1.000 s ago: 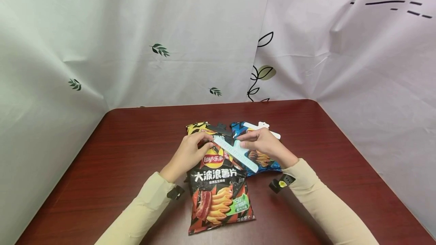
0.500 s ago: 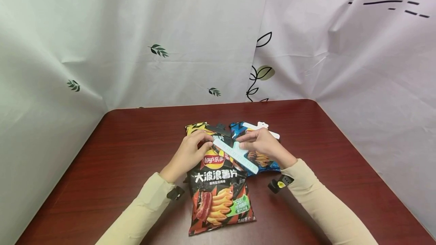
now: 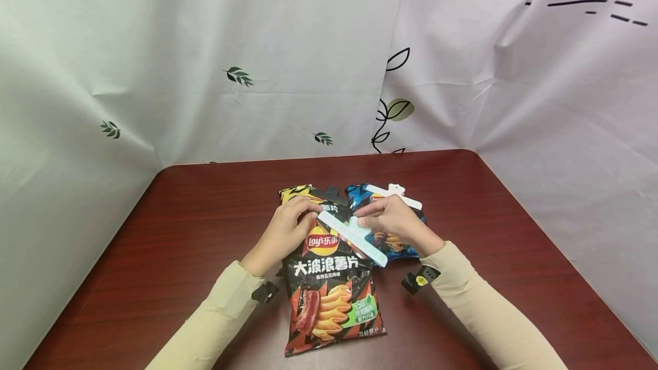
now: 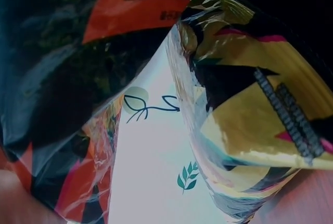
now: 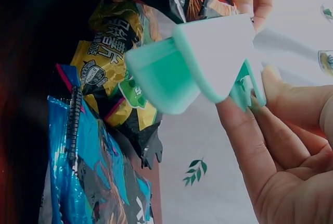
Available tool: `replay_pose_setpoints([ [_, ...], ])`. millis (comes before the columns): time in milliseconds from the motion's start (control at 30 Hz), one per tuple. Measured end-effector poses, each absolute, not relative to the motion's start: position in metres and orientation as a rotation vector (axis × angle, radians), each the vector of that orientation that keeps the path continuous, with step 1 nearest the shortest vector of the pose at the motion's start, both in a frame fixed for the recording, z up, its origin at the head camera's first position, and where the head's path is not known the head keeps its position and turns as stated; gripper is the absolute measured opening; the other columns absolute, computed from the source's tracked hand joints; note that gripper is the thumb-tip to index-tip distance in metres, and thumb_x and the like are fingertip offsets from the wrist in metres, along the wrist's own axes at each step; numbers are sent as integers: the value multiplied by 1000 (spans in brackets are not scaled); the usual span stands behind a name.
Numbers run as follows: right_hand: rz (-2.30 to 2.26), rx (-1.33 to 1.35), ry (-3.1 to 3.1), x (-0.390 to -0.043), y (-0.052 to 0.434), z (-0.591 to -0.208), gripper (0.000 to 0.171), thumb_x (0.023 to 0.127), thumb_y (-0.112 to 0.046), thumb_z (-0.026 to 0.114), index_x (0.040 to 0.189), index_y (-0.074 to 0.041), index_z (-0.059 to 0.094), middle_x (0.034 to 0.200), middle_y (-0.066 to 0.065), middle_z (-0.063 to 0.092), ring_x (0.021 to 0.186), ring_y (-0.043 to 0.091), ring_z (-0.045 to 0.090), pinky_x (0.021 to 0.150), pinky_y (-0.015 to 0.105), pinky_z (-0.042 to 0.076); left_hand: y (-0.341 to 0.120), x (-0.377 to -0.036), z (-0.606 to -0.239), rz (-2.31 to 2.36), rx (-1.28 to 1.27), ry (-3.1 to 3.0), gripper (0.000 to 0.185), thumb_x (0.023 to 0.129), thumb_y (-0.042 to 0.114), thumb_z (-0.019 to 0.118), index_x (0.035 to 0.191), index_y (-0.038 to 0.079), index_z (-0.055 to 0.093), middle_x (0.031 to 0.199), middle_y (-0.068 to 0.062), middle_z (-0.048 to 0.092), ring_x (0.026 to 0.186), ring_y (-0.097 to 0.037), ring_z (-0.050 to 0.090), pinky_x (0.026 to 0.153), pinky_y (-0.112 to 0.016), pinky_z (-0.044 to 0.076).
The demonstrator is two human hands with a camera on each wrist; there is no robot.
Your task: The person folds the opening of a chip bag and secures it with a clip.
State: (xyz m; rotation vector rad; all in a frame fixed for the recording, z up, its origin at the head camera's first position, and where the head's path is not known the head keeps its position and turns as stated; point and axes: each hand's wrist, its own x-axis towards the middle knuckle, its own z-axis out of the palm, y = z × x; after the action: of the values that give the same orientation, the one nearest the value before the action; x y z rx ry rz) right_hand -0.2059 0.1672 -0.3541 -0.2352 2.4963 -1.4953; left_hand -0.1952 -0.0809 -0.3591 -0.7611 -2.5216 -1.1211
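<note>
**Clip slants across the bag top, both hands on it**

Your right hand (image 3: 393, 218) pinches the mint sealing clip (image 3: 352, 237) at its handle; your left hand (image 3: 288, 227) grips its far-left end together with the top of the red chip bag (image 3: 329, 296). The long axis runs from far-left to near-right (right hand nearer the hinge).

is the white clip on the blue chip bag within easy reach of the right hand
Probably yes: the white clip lies just beyond the right hand, nothing between, but that hand already holds the light-green clip.
</note>
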Motion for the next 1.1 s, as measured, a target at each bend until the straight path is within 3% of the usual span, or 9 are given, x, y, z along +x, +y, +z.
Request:
replay_pose_setpoints([
  [333,-1532,-205,2441,-204,164,-357,23,85,-16,73,105,-3,74,97,15,74,77,32,69,65,46,55,-81,-197,-362,-1094,-760,-2493,17,89,-2,62,101,5,72,104,-8,66,96,-21,61,80,-37,53],
  [633,-1478,-190,2483,-204,159,-358,21,85,-18,74,103,-8,76,96,12,75,78,31,69,58,42,52,-82,-197,-363,-1096,-768,-2481,18,89,-4,61,100,3,72,105,-10,66,99,-23,61,80,-37,54],
  [900,-1494,-163,2462,-203,156,-360,22,86,-17,73,105,-8,75,98,12,74,75,29,68,50,36,44,-83,-199,-364,-1075,-791,-2462,18,91,-4,59,100,3,72,102,-8,66,91,-20,60,74,-35,51],
  [1000,-1499,-172,2452,-201,156,-360,22,86,-17,72,106,-8,75,100,13,74,70,28,65,49,36,42,-83,-198,-363,-1074,-786,-2470,18,92,-3,58,100,3,73,101,-8,65,89,-20,59,73,-35,50],
  [1100,-1501,-192,2445,-200,155,-359,22,87,-17,71,107,-8,74,101,13,74,50,20,51,45,33,37,-83,-198,-362,-1072,-782,-2478,18,92,-3,58,100,3,73,99,-8,65,88,-19,59,72,-35,50],
])
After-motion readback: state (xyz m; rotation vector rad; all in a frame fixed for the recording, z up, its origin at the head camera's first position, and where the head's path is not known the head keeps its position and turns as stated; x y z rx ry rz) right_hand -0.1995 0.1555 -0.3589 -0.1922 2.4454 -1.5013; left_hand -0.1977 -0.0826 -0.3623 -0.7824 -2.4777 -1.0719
